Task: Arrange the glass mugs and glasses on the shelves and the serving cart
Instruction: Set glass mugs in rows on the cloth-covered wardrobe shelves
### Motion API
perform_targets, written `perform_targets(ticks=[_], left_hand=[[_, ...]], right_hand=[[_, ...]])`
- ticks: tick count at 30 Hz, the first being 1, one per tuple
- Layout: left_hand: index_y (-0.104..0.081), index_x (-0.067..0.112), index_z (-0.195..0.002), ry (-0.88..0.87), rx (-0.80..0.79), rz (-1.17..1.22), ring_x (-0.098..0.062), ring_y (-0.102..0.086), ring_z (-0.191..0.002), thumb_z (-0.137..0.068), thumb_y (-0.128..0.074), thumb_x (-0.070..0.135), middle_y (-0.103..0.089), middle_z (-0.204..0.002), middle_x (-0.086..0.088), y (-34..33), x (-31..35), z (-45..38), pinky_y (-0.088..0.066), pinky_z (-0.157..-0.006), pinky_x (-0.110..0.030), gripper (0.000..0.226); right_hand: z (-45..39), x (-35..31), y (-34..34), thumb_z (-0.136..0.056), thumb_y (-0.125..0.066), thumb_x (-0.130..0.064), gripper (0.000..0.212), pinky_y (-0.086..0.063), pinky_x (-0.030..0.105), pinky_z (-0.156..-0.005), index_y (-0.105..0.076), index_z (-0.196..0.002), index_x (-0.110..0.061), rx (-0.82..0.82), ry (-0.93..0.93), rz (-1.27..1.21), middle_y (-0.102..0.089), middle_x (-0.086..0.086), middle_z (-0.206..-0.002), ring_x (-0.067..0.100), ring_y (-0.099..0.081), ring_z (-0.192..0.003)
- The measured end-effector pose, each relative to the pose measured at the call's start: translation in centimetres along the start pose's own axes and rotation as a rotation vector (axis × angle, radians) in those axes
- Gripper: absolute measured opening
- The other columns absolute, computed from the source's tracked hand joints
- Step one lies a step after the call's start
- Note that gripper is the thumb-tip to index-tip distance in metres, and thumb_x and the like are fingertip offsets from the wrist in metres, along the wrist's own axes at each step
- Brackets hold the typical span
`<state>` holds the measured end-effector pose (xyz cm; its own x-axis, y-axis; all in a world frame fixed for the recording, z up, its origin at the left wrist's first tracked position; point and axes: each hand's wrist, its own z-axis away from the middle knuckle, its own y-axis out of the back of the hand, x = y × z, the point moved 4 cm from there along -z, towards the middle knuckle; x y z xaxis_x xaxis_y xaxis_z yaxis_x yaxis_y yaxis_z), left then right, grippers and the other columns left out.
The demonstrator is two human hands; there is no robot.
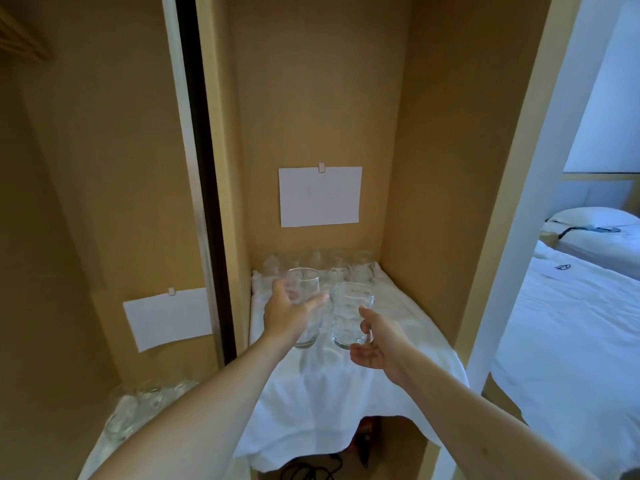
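My left hand [285, 315] grips a plain clear glass [306, 289] from the left side, above a shelf covered in white cloth [346, 382]. My right hand [375, 344] holds a ribbed glass mug [351, 313] by its handle, right beside the first glass. Both are upright. Several more clear glasses [332, 266] stand in rows at the back of the same shelf. On the lower left shelf, more glasses [145, 400] show partly behind my left forearm.
A white paper sheet [320, 195] is clipped to the wooden back wall, and another paper sheet [168, 318] hangs in the left compartment. A dark divider [204, 188] separates the compartments. A bed [571, 323] lies to the right. Cables [311, 471] lie below the shelf.
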<state>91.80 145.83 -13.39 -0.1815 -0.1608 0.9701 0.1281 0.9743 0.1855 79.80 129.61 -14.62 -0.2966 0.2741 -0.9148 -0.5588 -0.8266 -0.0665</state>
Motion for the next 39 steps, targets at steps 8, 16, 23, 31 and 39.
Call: perform_targets(ticks=[8,16,23,31,39], left_hand=[[-0.043,0.033,-0.123,0.025,-0.034,-0.026,-0.008,-0.058,-0.1,-0.067,-0.086,0.056,-0.055,-0.11,0.01,-1.2,-2.9,-4.9,-0.051,-0.085,-0.033,0.074],[-0.043,0.032,-0.124,0.092,-0.019,-0.032,-0.006,-0.058,-0.097,-0.069,-0.087,0.053,-0.055,-0.111,0.008,-2.8,-5.9,-8.2,-0.043,-0.068,-0.023,0.074],[-0.043,0.031,-0.123,0.12,0.049,-0.071,-0.013,-0.06,-0.101,-0.065,-0.089,0.053,-0.058,-0.113,0.009,-5.3,-7.8,-11.4,-0.047,-0.076,-0.027,0.076],[-0.047,0.035,-0.122,0.152,0.093,-0.249,-0.02,-0.06,-0.107,-0.055,-0.085,0.066,-0.06,-0.117,0.005,-8.7,-9.8,-15.0,-0.052,-0.093,-0.04,0.084],[-0.049,0.032,-0.125,0.169,0.116,-0.182,-0.022,-0.059,-0.111,-0.064,-0.093,0.045,-0.059,-0.118,0.004,-11.6,-12.6,-16.3,-0.05,-0.1,-0.042,0.077]], right_hand=[[-5.4,-0.6,-1.4,-0.096,-0.063,-0.043,0.039,-0.063,0.037,-0.063,-0.054,-0.087,-0.006,0.018,-0.012,0.031,-0.059,0.02,-0.093,0.032,-0.062,-0.072],[-10.9,-0.3,-2.0,-0.097,-0.063,-0.04,0.04,-0.061,0.038,-0.062,-0.055,-0.082,-0.004,-0.02,-0.058,0.024,-0.053,0.019,-0.09,0.033,-0.056,-0.075],[-16.9,-0.4,-1.1,-0.097,-0.064,-0.04,0.04,-0.064,0.041,-0.066,-0.058,-0.08,-0.004,-0.078,-0.074,0.018,-0.053,0.014,-0.085,0.031,-0.058,-0.066],[-23.4,-0.6,1.0,-0.096,-0.066,-0.039,0.039,-0.062,0.041,-0.072,-0.057,-0.079,-0.005,-0.148,-0.127,0.046,-0.056,0.016,-0.087,0.031,-0.055,-0.077],[-28.3,0.4,2.0,-0.1,-0.061,-0.032,0.032,-0.058,0.045,-0.084,-0.056,-0.083,-0.005,-0.287,-0.135,0.046,-0.054,0.015,-0.082,0.028,-0.056,-0.078]])
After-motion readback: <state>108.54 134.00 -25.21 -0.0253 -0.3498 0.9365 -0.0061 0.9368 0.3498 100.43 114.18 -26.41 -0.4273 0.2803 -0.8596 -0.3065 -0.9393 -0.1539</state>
